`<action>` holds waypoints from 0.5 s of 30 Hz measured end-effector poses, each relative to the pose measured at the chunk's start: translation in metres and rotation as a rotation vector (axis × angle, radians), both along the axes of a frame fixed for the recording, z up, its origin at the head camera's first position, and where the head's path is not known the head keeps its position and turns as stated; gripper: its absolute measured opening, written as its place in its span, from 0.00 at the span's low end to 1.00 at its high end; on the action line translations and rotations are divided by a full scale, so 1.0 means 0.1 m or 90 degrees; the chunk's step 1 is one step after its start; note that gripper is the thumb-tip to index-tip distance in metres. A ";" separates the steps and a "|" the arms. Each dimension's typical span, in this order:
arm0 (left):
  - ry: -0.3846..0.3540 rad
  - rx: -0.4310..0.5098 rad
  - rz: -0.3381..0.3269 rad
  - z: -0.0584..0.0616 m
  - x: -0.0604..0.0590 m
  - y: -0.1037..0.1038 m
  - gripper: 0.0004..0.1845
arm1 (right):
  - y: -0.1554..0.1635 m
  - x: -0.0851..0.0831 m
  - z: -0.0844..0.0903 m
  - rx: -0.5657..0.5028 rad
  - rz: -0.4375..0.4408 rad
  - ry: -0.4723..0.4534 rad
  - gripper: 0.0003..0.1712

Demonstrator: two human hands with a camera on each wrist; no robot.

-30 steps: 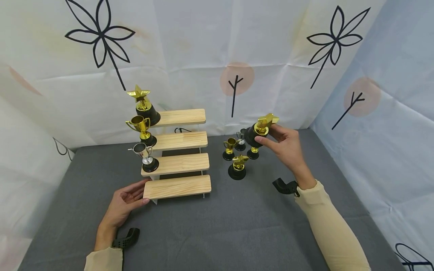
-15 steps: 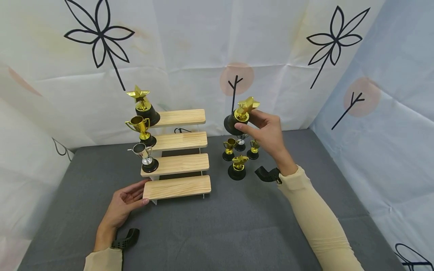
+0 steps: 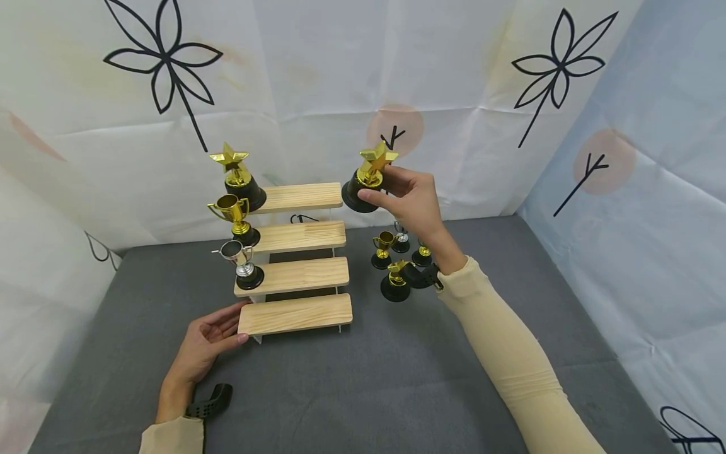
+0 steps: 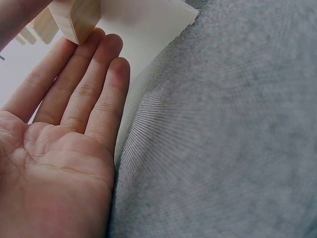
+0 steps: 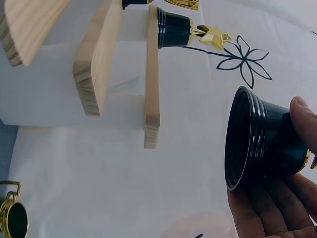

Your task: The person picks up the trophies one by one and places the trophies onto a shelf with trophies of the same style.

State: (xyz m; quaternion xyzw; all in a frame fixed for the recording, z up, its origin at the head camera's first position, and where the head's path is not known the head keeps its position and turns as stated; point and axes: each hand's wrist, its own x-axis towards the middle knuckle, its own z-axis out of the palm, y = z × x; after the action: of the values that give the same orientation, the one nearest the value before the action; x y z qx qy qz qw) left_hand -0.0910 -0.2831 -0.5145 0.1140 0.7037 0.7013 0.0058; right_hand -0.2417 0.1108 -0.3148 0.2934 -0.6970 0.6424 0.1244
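Note:
In the head view my right hand (image 3: pixel 409 198) grips a gold star trophy (image 3: pixel 371 170) by its black base, raised in the air just past the right end of the top step. The right wrist view shows the open underside of that base (image 5: pixel 265 136), slightly tilted, between thumb and fingers. At the lower left, my left hand (image 3: pixel 207 340) touches the left end of the lowest step of a wooden display stand (image 3: pixel 297 314). Its fingers (image 4: pixel 84 94) lie nearly straight, tips against the plank's end (image 4: pixel 77 22).
Along the stand's left side stand a star trophy (image 3: pixel 242 180), a gold cup (image 3: pixel 235 217) and a silver cup (image 3: pixel 244 265), one per upper step. Right of the stand, several small trophies, among them a gold cup (image 3: pixel 383 248), cluster on the grey tabletop (image 3: pixel 340 391), partly behind my right wrist.
My right hand has carried the star trophy leftward and up, from over the small trophies to beside the top step. My left hand has stayed at the lowest step.

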 end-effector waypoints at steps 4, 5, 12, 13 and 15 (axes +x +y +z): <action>-0.004 0.003 0.000 0.00 0.00 0.01 0.37 | -0.10 -0.04 0.01 -0.004 0.009 -0.023 0.26; -0.005 0.004 0.001 0.00 0.00 0.01 0.37 | -0.12 -0.05 0.02 -0.005 0.010 -0.027 0.26; -0.011 0.009 0.003 0.01 0.01 0.01 0.37 | -0.30 -0.12 0.05 -0.007 0.020 -0.048 0.26; -0.010 0.010 0.002 0.01 0.01 0.01 0.37 | -0.32 -0.13 0.06 -0.007 0.020 -0.054 0.27; -0.007 0.009 0.001 0.01 0.01 0.01 0.37 | -0.37 -0.16 0.07 -0.007 0.020 -0.064 0.27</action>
State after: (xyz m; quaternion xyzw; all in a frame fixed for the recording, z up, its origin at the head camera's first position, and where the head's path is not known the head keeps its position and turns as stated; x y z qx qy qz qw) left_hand -0.0903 -0.2822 -0.5138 0.1097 0.6986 0.7070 0.0087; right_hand -0.2573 0.0740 -0.3079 0.2708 -0.6944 0.6618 0.0805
